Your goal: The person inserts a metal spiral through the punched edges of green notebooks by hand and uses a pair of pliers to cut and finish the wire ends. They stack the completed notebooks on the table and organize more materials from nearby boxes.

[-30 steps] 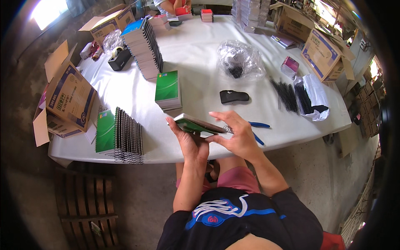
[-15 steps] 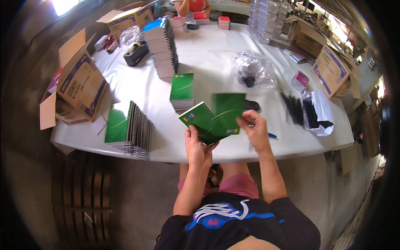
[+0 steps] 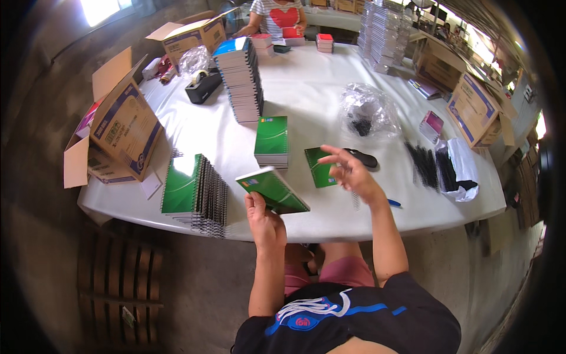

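Observation:
My left hand [image 3: 266, 223] grips a green spiral notebook [image 3: 276, 190] by its near-left part, tilted above the table's front edge. With fingers spread and nothing in them, my right hand [image 3: 358, 178] hovers over the right side of a thin green notebook cover [image 3: 316, 170] on the table. Behind it is a black oblong object [image 3: 362, 158], partly covered by my fingers. A short stack of green notebooks [image 3: 271, 140] stands beyond my left hand. Farther left, many green spiral notebooks [image 3: 181, 184] lie in an overlapping pile. A blue pen [image 3: 394, 203] rests beside my right wrist.
A tall notebook stack [image 3: 244, 88] rises behind the green ones, near a tape dispenser [image 3: 203, 87]. Open cartons [image 3: 124, 133] stand left and right. Clear plastic [image 3: 368, 109] and black spiral wires [image 3: 421, 165] lie to the right. Across the table sits another person [image 3: 277, 17].
My right hand has let go of the thin green cover, which now lies on the table. My left hand still holds the notebook, moved slightly left. The view has shifted a little.

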The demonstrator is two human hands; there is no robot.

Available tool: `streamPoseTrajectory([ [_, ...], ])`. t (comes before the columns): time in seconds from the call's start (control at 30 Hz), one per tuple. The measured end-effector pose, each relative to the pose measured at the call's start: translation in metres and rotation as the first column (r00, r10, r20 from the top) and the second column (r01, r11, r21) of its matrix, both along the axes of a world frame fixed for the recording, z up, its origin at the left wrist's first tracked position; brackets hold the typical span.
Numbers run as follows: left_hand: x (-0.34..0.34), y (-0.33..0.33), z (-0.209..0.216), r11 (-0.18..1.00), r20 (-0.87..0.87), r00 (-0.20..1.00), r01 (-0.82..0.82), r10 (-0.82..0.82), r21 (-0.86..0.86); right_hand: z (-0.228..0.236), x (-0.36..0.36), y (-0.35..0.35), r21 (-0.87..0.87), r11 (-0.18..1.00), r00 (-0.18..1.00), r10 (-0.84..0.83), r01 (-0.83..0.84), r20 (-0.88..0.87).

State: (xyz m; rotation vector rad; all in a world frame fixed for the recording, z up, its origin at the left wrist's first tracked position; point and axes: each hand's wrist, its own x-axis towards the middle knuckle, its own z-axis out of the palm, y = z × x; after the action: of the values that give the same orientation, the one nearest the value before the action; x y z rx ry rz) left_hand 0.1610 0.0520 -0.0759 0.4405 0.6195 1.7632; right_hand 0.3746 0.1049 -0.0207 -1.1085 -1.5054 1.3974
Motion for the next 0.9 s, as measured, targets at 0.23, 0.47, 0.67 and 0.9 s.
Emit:
streamPoseTrajectory([
  [0.23, 0.032, -0.005, -0.016, 0.988, 0.179, 0.977, 0.131, -0.115, -0.079, -0.013, -0.029, -0.062, 0.770, 0.637, 0.803, -0.472, 0.027, 0.362],
  [0.47, 0.042, -0.043, -0.053, 0.446, -0.467, -0.203, -0.143, 0.860, 0.884, -0.033, -0.002, -0.097, 0.859, 0.475, 0.635, -0.609, -0.190, 0.476],
  [0.67, 0.059, -0.046, -0.047, 0.635, -0.595, -0.357, -0.005, 0.720, 0.772, -0.041, -0.002, -0.099, 0.837, 0.542, 0.739, -0.530, -0.080, 0.415],
  [0.9, 0.059, -0.011, -0.058, 0.936, -0.831, -0.432, 0.125, 0.349, 0.329, -0.065, 0.011, -0.072, 0.464, 0.885, 0.695, -0.306, -0.045, 0.651],
])
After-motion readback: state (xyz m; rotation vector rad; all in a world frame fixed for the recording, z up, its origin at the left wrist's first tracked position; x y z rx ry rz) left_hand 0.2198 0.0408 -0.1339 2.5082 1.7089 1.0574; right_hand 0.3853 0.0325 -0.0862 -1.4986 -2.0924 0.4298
